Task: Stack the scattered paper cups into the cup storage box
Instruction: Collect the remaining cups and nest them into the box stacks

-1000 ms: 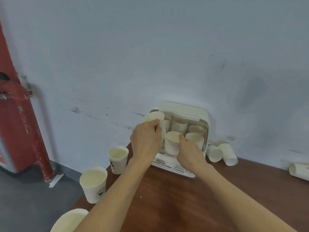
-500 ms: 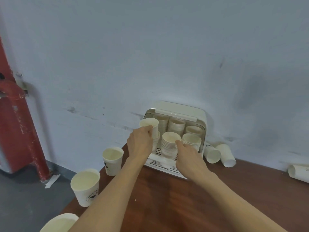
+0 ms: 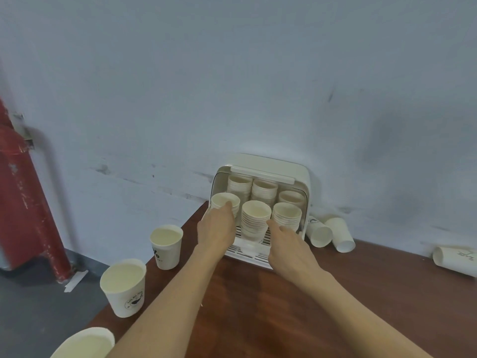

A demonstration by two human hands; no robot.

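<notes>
Fingers (image 3: 227, 206) of the left hand (image 3: 215, 228) grip a white paper cup (image 3: 225, 201) atop the front-left stack in the cup storage box (image 3: 260, 202) against the wall (image 3: 232, 73), the right hand (image 3: 289, 244) touching the middle stack (image 3: 255, 220) with relaxed fingers.

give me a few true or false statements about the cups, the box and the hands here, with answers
1. The cup storage box stands against the wall. True.
2. The left hand grips a cup at the front left stack. True.
3. All loose cups stand upright. False: two cups right of the box lie on their sides.
4. The right hand holds a cup aloft. False: its fingers reach beside the middle front stack.
5. The box is empty. False: it holds several stacks.
</notes>
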